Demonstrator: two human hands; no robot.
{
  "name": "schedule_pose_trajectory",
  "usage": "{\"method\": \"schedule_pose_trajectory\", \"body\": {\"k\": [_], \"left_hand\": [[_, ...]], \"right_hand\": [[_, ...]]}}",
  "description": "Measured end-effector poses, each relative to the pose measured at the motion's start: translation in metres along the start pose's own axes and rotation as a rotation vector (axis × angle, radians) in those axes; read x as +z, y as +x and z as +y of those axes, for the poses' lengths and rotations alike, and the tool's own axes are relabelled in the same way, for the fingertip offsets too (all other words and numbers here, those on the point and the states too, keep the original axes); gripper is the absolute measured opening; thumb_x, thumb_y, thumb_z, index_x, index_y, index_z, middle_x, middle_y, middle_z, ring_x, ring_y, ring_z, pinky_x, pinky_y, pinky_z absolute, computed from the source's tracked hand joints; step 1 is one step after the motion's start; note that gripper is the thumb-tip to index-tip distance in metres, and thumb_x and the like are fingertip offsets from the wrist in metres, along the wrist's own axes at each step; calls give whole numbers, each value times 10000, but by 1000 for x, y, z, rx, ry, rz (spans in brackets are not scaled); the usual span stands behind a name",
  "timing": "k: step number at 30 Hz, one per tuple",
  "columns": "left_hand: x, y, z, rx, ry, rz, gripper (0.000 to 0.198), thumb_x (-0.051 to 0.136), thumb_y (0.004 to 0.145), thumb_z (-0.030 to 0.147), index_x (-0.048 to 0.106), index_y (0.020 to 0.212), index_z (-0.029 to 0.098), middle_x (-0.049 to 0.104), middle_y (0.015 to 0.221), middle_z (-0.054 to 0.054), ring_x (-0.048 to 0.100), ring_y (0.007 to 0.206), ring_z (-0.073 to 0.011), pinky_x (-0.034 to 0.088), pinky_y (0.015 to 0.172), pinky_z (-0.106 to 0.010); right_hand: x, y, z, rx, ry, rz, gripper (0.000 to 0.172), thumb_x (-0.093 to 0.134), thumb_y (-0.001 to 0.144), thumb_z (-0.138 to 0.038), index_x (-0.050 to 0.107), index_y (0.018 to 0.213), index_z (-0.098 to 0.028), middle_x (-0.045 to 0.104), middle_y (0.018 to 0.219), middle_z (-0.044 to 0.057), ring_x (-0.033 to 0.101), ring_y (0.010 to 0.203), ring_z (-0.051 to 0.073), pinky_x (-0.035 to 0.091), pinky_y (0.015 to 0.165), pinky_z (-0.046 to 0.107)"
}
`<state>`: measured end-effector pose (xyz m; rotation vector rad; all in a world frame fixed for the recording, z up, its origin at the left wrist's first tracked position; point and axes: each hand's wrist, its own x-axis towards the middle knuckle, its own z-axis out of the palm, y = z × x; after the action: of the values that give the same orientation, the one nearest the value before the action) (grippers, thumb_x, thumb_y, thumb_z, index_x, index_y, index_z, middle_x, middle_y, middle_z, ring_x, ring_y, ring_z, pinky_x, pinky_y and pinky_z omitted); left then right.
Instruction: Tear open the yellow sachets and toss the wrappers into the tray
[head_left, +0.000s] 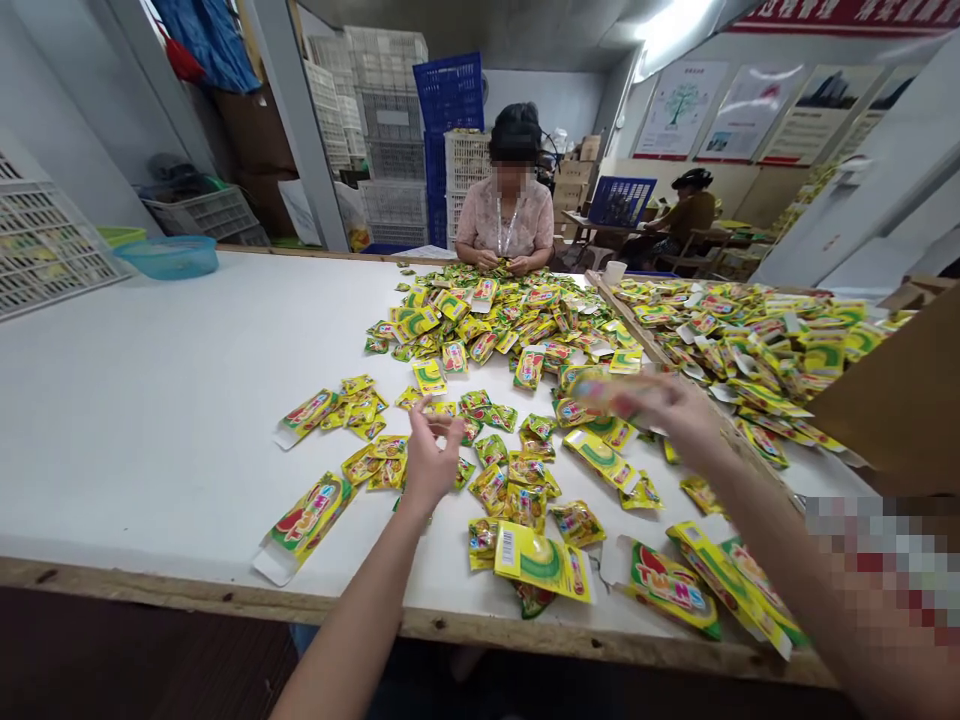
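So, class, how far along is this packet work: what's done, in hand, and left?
Done: little shows; flat boxes by the near edge look unfilled. In hand: the right hand grips a blurred packet; the left hand hovers open over loose sachets. Left: the big heap mid-table.

A white table with a worn wooden near edge is seen. A heap of yellow-green sachets is piled at its far middle, and loose ones are scattered toward the near edge. Flat cartons are laid near the right corner, and one carton lies at the near left. A blue bowl and a white crate are set at the far left.
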<state>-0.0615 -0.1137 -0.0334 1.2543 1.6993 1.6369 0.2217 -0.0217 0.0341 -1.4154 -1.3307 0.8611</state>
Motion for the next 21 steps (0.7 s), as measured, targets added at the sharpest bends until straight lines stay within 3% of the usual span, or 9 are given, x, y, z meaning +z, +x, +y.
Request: {"method": "schedule_pose_trajectory", "body": {"k": [2,4,5,7,10,12,15,18,21], "left_hand": [[-7,8,-2,-19,-14,184,479,568,789,366,375,1189,186,569,919,-31,567,758,-140,457,674,-271],[-12,15,-5,-41,-46,290,426,559,791,320,398,1162,187,562,918,-28,558,757,-131,453,665,-255],[-14,17,-6,-49,-62,324,395,552,792,295,412,1146,187,561,910,-25,555,745,-124,452,660,-248],[-15,21,-9,-54,-71,350,324,533,792,251,449,1098,188,558,875,-15,553,707,-115,451,638,-236],[-13,22,-14,-15,-4,268,197,498,802,229,506,994,187,549,791,0,546,636,-113,450,591,-232],[-9,20,-19,57,127,146,148,471,815,206,523,952,185,556,777,-7,552,635,-124,467,609,-250],[-3,16,-26,180,406,-64,170,442,807,121,536,932,188,592,862,-38,586,770,-157,489,730,-293],[-2,16,-30,193,543,-116,247,417,795,66,538,973,189,597,974,-67,576,933,-186,468,850,-326],[-3,24,-34,129,619,-50,318,373,810,56,505,1077,167,565,1078,-109,538,1045,-217,431,923,-367]], "right_hand": [[-33,35,-10,-138,20,571,608,781,561,-257,552,1113,-145,615,986,138,570,705,182,459,617,349],[-52,57,-12,-241,-64,824,656,753,598,-259,494,1189,-141,540,1166,205,569,859,231,448,757,410],[-53,61,-9,-297,-117,839,602,731,623,-271,510,1168,-140,536,1177,211,565,902,248,438,799,426],[-38,55,3,-409,-212,656,390,664,685,-296,588,1035,-141,605,1062,182,586,884,256,447,802,432],[19,21,25,-526,-324,100,162,564,741,-266,652,826,-159,672,823,105,624,735,225,495,695,390],[64,-4,35,-607,-420,-292,167,515,756,-200,672,809,-176,691,809,83,641,755,214,507,708,369],[117,-33,41,-720,-612,-714,367,466,714,-50,672,992,-174,670,1071,107,605,1020,226,467,879,372],[144,-51,41,-711,-790,-899,506,507,662,-20,607,1137,-162,597,1204,135,536,1134,266,421,940,385],[154,-62,41,-633,-820,-875,419,546,650,-29,619,1049,-134,642,1053,163,574,1033,307,444,870,413]]}}
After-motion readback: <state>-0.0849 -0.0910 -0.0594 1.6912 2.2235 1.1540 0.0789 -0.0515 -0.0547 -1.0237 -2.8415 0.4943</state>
